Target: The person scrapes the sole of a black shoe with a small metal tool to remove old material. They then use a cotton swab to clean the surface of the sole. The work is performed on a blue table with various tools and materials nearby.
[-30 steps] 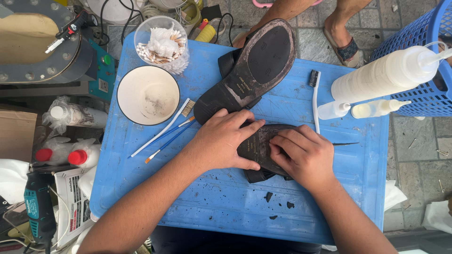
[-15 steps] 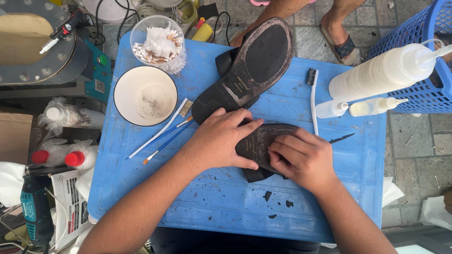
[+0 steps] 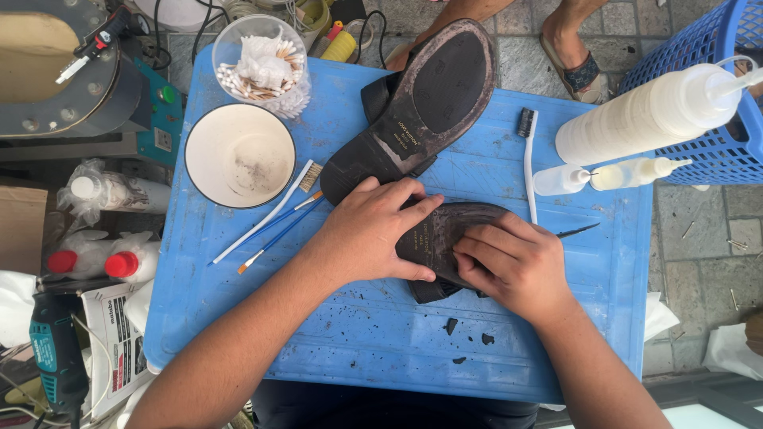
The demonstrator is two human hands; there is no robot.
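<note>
On blue table [image 3: 381,342]: left hand [image 3: 373,234], right hand [image 3: 517,262] (fingers spread flat) pressing dark shoe sole [image 3: 441,234].

Blue table [image 3: 334,349] – grey stone-tiled floor [image 3: 699,238], daylight.

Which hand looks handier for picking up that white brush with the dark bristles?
Probably the right hand: the white brush lies just beyond it, while the left hand presses on the near shoe.
</note>
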